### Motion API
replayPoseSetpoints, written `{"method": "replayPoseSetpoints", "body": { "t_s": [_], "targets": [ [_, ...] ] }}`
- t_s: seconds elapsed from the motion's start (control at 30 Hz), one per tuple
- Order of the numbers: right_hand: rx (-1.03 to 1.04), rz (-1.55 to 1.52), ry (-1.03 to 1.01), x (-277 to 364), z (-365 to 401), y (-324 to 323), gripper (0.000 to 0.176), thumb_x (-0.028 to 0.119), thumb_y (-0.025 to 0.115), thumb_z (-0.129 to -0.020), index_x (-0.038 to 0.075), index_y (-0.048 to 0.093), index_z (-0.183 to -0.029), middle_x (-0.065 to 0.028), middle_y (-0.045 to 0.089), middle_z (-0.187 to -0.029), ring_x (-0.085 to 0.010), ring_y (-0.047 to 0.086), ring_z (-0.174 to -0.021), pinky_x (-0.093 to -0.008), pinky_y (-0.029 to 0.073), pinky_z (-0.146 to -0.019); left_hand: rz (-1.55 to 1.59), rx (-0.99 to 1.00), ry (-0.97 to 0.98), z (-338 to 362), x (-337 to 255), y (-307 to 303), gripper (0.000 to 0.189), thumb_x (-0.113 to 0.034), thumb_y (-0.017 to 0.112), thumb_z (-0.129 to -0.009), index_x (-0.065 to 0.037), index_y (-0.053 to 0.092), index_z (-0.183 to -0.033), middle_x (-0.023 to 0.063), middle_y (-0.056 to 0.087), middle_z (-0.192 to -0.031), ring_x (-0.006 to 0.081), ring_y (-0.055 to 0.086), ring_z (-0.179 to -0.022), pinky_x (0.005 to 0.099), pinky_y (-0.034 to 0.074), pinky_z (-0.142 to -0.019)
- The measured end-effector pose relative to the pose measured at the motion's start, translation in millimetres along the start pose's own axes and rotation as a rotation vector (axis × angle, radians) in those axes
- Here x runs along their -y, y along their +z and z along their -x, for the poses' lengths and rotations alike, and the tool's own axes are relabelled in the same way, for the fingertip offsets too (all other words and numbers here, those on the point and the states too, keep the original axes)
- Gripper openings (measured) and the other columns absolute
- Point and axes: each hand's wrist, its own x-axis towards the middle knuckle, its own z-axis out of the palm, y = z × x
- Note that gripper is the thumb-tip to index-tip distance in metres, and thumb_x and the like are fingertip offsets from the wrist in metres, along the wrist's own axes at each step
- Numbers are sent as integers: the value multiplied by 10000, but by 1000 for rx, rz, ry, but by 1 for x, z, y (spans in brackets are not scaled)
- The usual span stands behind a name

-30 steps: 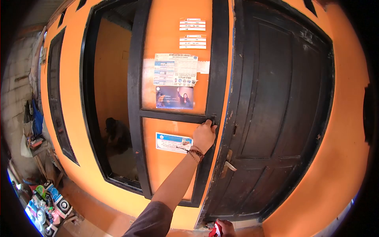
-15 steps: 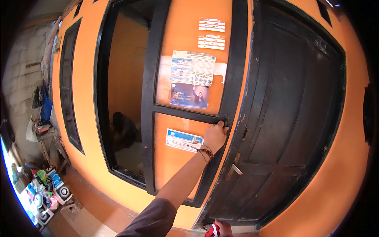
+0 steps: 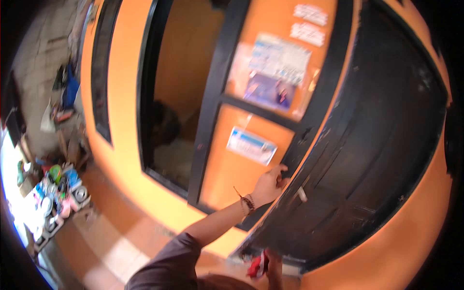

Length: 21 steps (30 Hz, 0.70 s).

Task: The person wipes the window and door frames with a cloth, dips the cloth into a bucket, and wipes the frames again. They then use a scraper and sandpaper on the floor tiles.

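Note:
My left hand (image 3: 269, 186), with a dark beaded bracelet at the wrist, is at the black window frame (image 3: 295, 152), below a notice with a blue top edge (image 3: 251, 145). Its fingers are curled; whether anything is between them is too blurred to tell. Low in the view, my right hand (image 3: 274, 267) is closed on a red and white cloth-like item (image 3: 257, 265). Just right of my left hand is the light metal handle (image 3: 302, 194) of a dark door (image 3: 377, 130).
Printed papers (image 3: 280, 58) are stuck on the upper pane. A person (image 3: 164, 123) shows dimly through the dark window opening. At the lower left, assorted items (image 3: 60, 193) are heaped by the tiled floor (image 3: 116, 241). Bags (image 3: 71, 89) hang on the grey wall.
The camera view has shifted and tilted. My left hand has moved down from the crossbar corner of the frame. My right hand and the red item have come further into view.

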Motion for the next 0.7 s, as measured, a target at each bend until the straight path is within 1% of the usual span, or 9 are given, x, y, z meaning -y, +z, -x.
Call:
{"method": "replayPoseSetpoints", "body": {
  "t_s": [0.1,0.17,0.23,0.33,0.4,0.5,0.57,0.63,0.7],
  "targets": [
    [253,-129,75,67,27,42,232,220,524,-893,31,563,-763,-56,574,-694,-146,587,-643,-285,481,-588,306,456,-241,108,38,-28,379,-255,705,-789,-17,574,-1054,67,604,-766,159,587,-685,292,485,-621],
    [172,63,-249,56,22,61,217,233,511,-908,24,567,-886,-68,593,-849,-144,580,-720,-296,475,-624,352,582,-287,173,46,-53,468,-313,699,-787,-23,568,-1129,94,638,-955,162,580,-942,322,461,-825],
    [226,-227,-57,52,13,78,165,198,561,-896,33,559,-907,-42,582,-865,-133,556,-797,-267,446,-718,453,745,-404,218,56,-79,376,-268,707,-778,-30,617,-1054,95,648,-973,171,590,-952,327,457,-839],
    [346,-162,-11,51,14,107,109,138,563,-888,34,554,-920,10,552,-841,-65,503,-758,-210,394,-667,335,495,-411,250,62,-127,69,-62,631,-781,-36,657,-839,56,657,-750,125,620,-670,266,496,-606],
    [422,-45,-37,50,16,124,123,154,563,-890,33,552,-911,37,515,-752,-34,436,-653,-186,319,-579,189,371,-468,256,67,-158,74,-96,644,-788,-24,629,-801,78,639,-776,180,622,-716,298,492,-610],
    [541,-44,-5,53,26,153,139,164,558,-893,26,548,-907,43,486,-703,-32,414,-616,-185,298,-556,52,327,-547,252,59,-190,360,-209,699,-750,-8,558,-1013,159,592,-1013,264,568,-996,367,464,-822],
    [577,-17,19,57,38,174,153,147,552,-891,9,555,-955,-5,568,-765,-44,508,-656,-174,371,-563,54,290,-483,264,67,-187,358,-192,690,-742,-13,577,-1030,167,621,-962,270,603,-936,358,481,-785],
    [678,52,-7,55,39,185,168,142,547,-892,-4,558,-974,-25,594,-798,-52,539,-664,-179,405,-567,35,486,-639,265,61,-192,319,-179,686,-731,-21,619,-1000,154,650,-851,271,638,-828,355,501,-722],
    [712,73,22,48,33,182,161,136,546,-891,-8,562,-960,-24,592,-784,-49,527,-635,-184,400,-566,0,323,-554,287,65,-187,234,-191,696,-724,-28,654,-886,133,648,-729,269,644,-716,349,506,-650]
  ]
}}
